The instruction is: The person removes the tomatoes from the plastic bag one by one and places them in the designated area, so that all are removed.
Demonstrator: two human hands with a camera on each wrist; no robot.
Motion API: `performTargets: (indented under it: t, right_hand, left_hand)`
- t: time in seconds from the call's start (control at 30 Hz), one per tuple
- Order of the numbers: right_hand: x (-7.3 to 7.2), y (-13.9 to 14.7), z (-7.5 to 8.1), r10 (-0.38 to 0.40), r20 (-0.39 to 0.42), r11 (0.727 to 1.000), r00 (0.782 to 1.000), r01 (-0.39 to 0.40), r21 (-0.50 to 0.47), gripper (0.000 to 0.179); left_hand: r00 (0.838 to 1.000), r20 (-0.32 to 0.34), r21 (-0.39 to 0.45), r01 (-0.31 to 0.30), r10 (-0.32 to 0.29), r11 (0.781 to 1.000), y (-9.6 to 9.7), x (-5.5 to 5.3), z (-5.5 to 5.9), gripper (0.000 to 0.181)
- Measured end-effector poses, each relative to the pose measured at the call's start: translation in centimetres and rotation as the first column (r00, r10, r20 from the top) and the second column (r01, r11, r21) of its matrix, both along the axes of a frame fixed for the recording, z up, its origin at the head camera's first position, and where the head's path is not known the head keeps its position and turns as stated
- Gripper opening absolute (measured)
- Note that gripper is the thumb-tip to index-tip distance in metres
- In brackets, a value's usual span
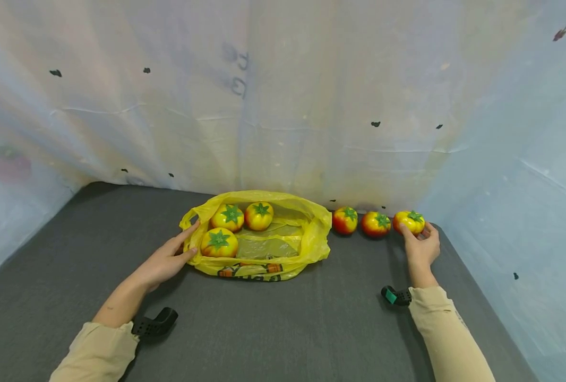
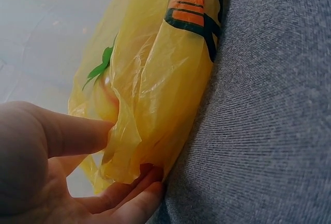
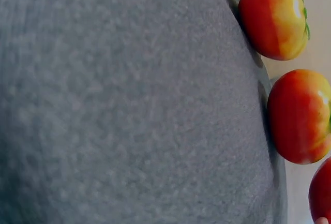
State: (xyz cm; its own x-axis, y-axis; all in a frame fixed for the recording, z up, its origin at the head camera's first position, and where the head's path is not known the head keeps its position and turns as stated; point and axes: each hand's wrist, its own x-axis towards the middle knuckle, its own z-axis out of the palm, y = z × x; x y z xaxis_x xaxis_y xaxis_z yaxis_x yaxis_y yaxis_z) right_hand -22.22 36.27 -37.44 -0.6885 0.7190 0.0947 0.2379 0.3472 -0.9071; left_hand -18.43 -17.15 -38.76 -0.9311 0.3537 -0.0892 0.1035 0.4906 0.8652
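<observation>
My left hand [image 1: 165, 263] pinches the side of a crinkled yellow plastic bag [image 1: 317, 236]; film this thin could tear or fold shut if I pull hard. Inside, toward my left, sit three round yellow-and-red tomatoes with green star-shaped tops [image 1: 219, 242], and a tug might roll them. My right hand [image 1: 423, 249] grasps a glossy red-and-yellow tomato [image 1: 409, 218] between thumb and fingers; its smooth skin could slip. Two matching red-and-yellow tomatoes [image 1: 376, 225] rest just beside it, near the pale plastic sheet [image 1: 283, 132], where a careless knuckle might send them rolling. My left wrist view shows my digits on opposite sides of the gathered film, unclear from my head; my right wrist view shows redder flanks, but only the head view shows all three bagged tomatoes.
</observation>
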Motion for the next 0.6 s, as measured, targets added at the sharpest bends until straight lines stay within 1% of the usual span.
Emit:
performTargets:
  t: [0.13, 0.3, 0.5, 0.6]
  right_hand:
    - [-0.08, 0.15, -0.20, -0.014, 0.025, 1.000, 1.000, 0.014, 0.019, 0.074]
    - [-0.17, 0.36, -0.39, -0.017, 0.075, 0.999, 0.997, 0.013, 0.050, 0.073]
    - [-0.37, 0.67, -0.85, -0.012, 0.129, 0.999, 0.992, 0.008, 0.033, 0.073]
    - [-0.47, 0.81, -1.04, -0.015, 0.129, 1.000, 0.992, 0.012, 0.027, 0.072]
  left_hand:
    - [1.000, 0.000, 0.000, -0.001, 0.001, 1.000, -0.04, -0.01, -0.04, 0.066]
    - [1.000, -0.004, 0.001, -0.001, 0.001, 1.000, -0.03, 0.01, 0.00, 0.066]
    - [1.000, 0.004, 0.004, -0.003, 0.003, 1.000, 0.03, 0.07, 0.10, 0.066]
    - [1.000, 0.006, 0.003, -0.005, 0.005, 1.000, 0.04, 0.06, 0.11, 0.066]
